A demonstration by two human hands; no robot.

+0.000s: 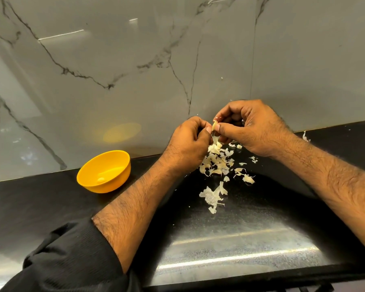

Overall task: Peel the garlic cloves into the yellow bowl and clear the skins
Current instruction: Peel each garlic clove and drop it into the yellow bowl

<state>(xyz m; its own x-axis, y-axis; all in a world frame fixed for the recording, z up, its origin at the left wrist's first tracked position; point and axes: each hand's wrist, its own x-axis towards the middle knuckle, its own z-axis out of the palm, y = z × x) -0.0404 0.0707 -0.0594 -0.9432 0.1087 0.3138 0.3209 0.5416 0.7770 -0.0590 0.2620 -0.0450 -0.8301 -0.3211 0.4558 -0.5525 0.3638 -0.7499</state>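
Both hands meet above the black counter near the wall. My left hand [190, 142] and my right hand [251, 127] pinch a garlic clove [215, 125] between their fingertips, and a strip of skin [215, 140] hangs down from it. Below them lies a heap of papery garlic skins [217, 163], with a larger translucent piece [213, 196] nearer to me. The yellow bowl [86, 180] stands to the left by the wall, with one peeled clove [101, 179] inside.
The black counter [219, 239] runs along a grey marble wall [135, 60] right behind my hands. A stray skin [306, 137] lies at the far right by the wall. My dark sleeve [67, 262] covers the counter's near left corner.
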